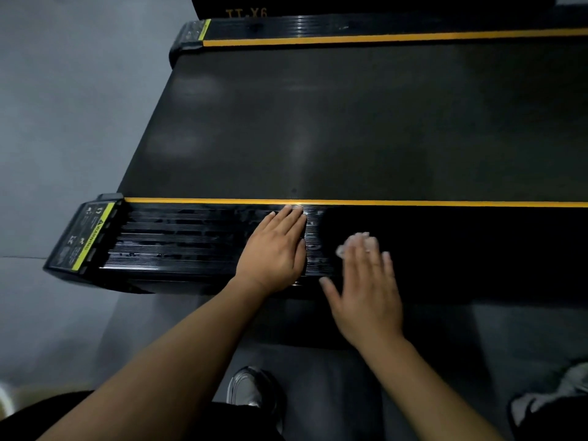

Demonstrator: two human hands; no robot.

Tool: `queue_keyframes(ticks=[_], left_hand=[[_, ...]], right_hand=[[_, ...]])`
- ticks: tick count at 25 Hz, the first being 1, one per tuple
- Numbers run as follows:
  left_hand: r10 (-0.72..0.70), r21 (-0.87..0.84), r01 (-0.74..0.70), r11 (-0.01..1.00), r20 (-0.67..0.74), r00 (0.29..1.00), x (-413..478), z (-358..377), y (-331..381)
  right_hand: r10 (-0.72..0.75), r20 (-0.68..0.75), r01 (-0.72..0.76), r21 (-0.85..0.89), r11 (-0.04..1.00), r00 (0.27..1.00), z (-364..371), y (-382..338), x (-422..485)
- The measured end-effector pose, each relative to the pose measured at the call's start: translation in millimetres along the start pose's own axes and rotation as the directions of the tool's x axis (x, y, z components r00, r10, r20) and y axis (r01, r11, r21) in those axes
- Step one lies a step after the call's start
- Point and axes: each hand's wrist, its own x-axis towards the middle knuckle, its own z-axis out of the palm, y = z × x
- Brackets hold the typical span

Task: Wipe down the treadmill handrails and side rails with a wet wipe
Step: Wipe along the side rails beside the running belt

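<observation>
We are pressing a wet wipe (pixel 356 242) on the treadmill's near side rail (pixel 191 237).

We are laying our left hand (pixel 276 249) flat on the ribbed rail, fingers straight and gripping nothing. Our right hand (pixel 366 291), blurred, is holding the white wipe down just beside it with straight, spread fingers; the wipe is showing past the fingertips, short of the yellow stripe (pixel 445 203).

Near side rail (pixel 197 240): ribbed black plastic, glossy with wet streaks on its left part. Belt (pixel 350 122): matt black, fine-textured, faint sheen. Wet wipe (pixel 358 241): thin, white, crumpled. Floor (pixel 63 106): smooth matt grey.
</observation>
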Motion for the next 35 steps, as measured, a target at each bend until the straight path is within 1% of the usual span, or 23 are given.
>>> queue_keyframes(ticks=[2,3,4,6,8,9,10,11,14,15,16,18,20,22,23,24,26,28,29,31,34,35], left_hand=[[0.005,-0.006,-0.005,1.0,0.007,1.0,0.2,-0.9,-0.2],[0.005,-0.011,-0.005,1.0,0.008,1.0,0.6,-1.3,-0.5],[0.007,-0.008,-0.007,1.0,0.006,1.0,0.6,-1.4,-0.8],[0.016,0.013,-0.016,1.0,0.006,1.0,-0.2,-1.2,-0.3],[0.01,0.022,-0.01,1.0,0.01,1.0,0.3,-1.4,-1.2],[0.009,0.02,-0.009,1.0,0.01,1.0,0.8,-1.4,-1.4],[0.01,0.018,-0.01,1.0,0.01,1.0,0.6,-1.2,-0.6],[0.009,0.016,-0.009,1.0,0.008,1.0,0.4,-0.9,0.3],[0.008,-0.018,-0.008,1.0,0.013,1.0,0.9,-1.6,-0.8],[0.009,-0.03,-0.008,1.0,0.019,1.0,1.0,-2.1,-1.9],[0.013,-0.046,-0.011,0.999,0.026,1.0,0.6,-3.0,-3.1],[0.037,-0.075,-0.033,0.997,0.051,0.998,-1.8,-4.8,-7.5],[0.067,-0.061,-0.063,0.996,0.076,0.995,-7.9,-7.8,-20.2],[0.058,-0.018,-0.057,0.998,0.063,0.996,-19.1,-13.6,-45.4],[0.04,0.006,-0.04,0.999,0.053,0.998,-24.1,-16.3,-59.1],[0.02,0.029,-0.022,0.999,0.044,0.999,-28.4,-18.6,-70.4],[-0.009,0.047,0.008,0.999,0.026,1.0,-31.7,-21.5,-81.2],[-0.022,0.026,0.022,0.999,0.021,1.0,-32.0,-21.5,-80.6],[-0.021,0.017,0.02,1.0,0.022,1.0,-32.0,-21.0,-79.1],[-0.019,0.013,0.019,1.0,0.023,1.0,-32.1,-21.0,-79.4],[-0.025,0.029,0.024,0.999,0.027,0.999,-33.5,-21.0,-82.2],[-0.027,0.031,0.026,0.999,0.027,0.999,-33.5,-20.3,-82.3]], right_hand=[[-0.168,0.007,0.168,-0.003,0.986,0.986,11.1,-37.8,-1.3],[-0.203,0.011,0.203,-0.017,0.979,0.979,11.9,-40.5,-1.7],[-0.193,0.01,0.194,-0.029,0.981,0.981,9.0,-31.9,-2.9],[-0.073,-0.005,0.073,-0.046,0.996,0.997,0.6,5.8,-14.7],[0.056,-0.029,-0.058,-0.063,0.996,0.998,-7.9,39.7,-25.9],[0.104,-0.031,-0.105,-0.066,0.992,0.994,-9.6,43.4,-27.5],[0.12,-0.032,-0.121,-0.042,0.992,0.992,-9.2,35.5,-25.9],[0.088,-0.037,-0.089,-0.017,0.996,0.995,-5.6,18.6,-23.5],[-0.152,-0.01,0.152,-0.028,0.988,0.988,13.2,-41.8,-23.2],[-0.194,0.001,0.193,-0.058,0.979,0.981,15.4,-45.0,-23.5],[-0.195,-0.005,0.194,-0.079,0.978,0.981,14.2,-37.5,-23.9],[-0.096,-0.019,0.094,-0.096,0.991,0.995,6.4,-4.3,-32.9],[0.007,-0.004,-0.007,-0.125,0.992,1.0,-4.0,28.3,-42.6],[0.044,0.013,-0.042,-0.124,0.991,0.999,-9.0,25.9,-42.8],[0.023,0.003,-0.022,-0.105,0.994,1.0,-6.6,10.1,-38.7],[-0.029,0.0,0.029,-0.077,0.997,1.0,-0.8,-12.2,-33.3],[-0.165,-0.007,0.164,-0.039,0.986,0.986,13.5,-65.9,-21.3],[-0.252,0.028,0.253,-0.055,0.966,0.967,18.7,-104.4,-14.8],[-0.268,0.039,0.271,-0.076,0.96,0.963,19.2,-107.1,-13.0],[-0.238,0.016,0.238,-0.085,0.967,0.971,17.5,-85.6,-16.0],[-0.06,-0.042,0.056,-0.093,0.994,0.997,5.3,-22.3,-29.9],[-0.019,-0.048,0.014,-0.093,0.996,0.999,0.6,-12.8,-30.5]])
